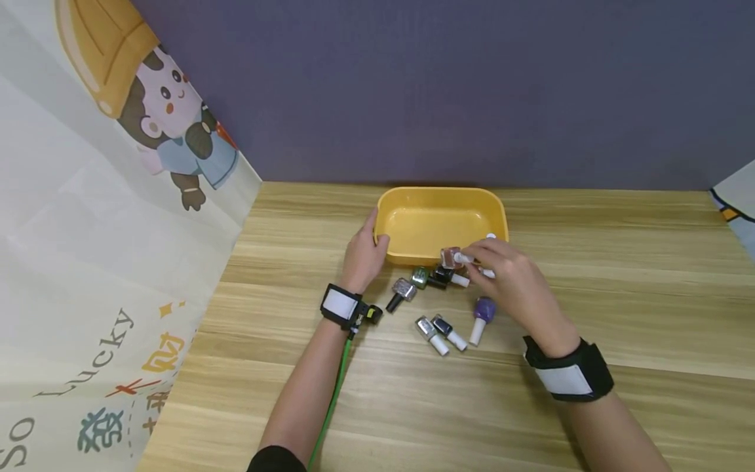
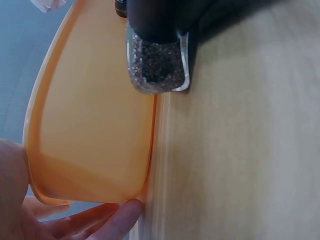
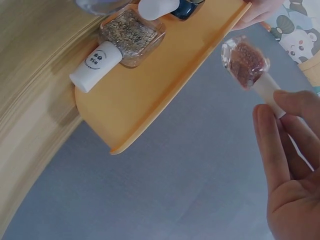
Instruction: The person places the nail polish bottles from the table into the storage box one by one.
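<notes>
My right hand [image 1: 513, 269] pinches the white cap of a nail polish bottle [image 3: 245, 62] with reddish-brown glitter, holding it tilted near the front rim of a yellow plastic tub [image 1: 436, 259]. At the tub's left end, my left hand [image 1: 362, 259] holds the wall, its fingers [image 2: 120, 220] against the outside. Close to the tub's front lie a glitter bottle with black cap [image 1: 404, 289], a green bottle [image 1: 420, 277] and a dark bottle with white cap [image 1: 460, 280]. In the right wrist view, a gold-and-silver glitter bottle [image 3: 132, 37] appears before the tub.
Nearer me on the wooden table [image 1: 265, 393] lie a silver bottle [image 1: 432, 335], a dark blue bottle [image 1: 449, 332] and a purple bottle [image 1: 483, 311], all white-capped. Behind the tub rises a blue-grey panel [image 1: 436, 92]. A printed cloth [image 1: 88, 262] hangs at left.
</notes>
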The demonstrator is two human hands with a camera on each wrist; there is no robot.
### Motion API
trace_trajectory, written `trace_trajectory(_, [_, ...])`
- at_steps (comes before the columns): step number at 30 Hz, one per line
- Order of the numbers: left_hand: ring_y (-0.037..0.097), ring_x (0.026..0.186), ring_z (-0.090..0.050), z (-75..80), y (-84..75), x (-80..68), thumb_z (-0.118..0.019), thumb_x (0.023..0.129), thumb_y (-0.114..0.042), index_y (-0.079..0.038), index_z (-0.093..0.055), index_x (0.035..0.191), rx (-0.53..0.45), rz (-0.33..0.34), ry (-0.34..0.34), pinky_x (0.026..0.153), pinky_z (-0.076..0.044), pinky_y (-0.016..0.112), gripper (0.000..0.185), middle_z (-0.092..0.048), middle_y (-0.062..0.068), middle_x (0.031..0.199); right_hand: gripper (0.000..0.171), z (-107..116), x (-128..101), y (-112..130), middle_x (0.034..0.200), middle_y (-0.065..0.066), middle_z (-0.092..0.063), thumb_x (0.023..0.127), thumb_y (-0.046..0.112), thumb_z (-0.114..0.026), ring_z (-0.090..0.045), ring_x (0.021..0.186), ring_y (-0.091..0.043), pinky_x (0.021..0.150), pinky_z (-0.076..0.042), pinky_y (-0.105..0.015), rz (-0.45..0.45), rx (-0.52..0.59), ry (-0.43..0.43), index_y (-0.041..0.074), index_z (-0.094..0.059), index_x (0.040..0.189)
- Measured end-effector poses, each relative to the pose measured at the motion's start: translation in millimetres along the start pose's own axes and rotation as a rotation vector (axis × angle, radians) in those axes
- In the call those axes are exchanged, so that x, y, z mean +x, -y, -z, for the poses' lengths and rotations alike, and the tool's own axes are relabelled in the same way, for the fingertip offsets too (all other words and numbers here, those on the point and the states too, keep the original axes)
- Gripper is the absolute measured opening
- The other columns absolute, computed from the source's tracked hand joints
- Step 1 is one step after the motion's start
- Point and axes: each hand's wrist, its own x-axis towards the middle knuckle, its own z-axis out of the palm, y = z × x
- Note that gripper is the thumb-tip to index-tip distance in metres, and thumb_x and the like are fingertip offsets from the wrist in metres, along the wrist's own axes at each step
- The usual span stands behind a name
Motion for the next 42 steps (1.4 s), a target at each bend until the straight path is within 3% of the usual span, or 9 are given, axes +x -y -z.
trace_trajectory(9, [0.013, 0.043, -0.038, -0.2, 0.2, 0.6, -0.048, 0.098, -0.022, -0.013, -0.028, 0.158, 0.008, 0.002, 0.004, 0.041, -0.038, 0.03, 0.064, -0.05, 0.006, 0.066, 0.026, -0.5, -0.3, -5.7, 0.1, -0.014, -0.071, 0.078, -0.005, -0.078, -0.069, 0.09, -0.028, 0.074, -0.059, -0.041, -0.067, -0.002, -0.006, -0.001, -0.074, 0.103])
trace_trajectory(42, [0.013, 0.044, -0.038, -0.8, -1.3, 0.9, -0.049, 0.098, -0.019, -0.012, -0.03, 0.157, 0.035, -0.007, -0.011, 0.042, -0.037, 0.03, 0.063, -0.048, 0.006, 0.064, 0.022, -8.2, -2.2, -18.0, 0.1, -0.019, -0.07, 0.079, -0.006, -0.076, -0.068, 0.086, -0.031, 0.068, -0.059, -0.04, -0.088, -0.042, -0.021, -0.005, -0.073, 0.102])
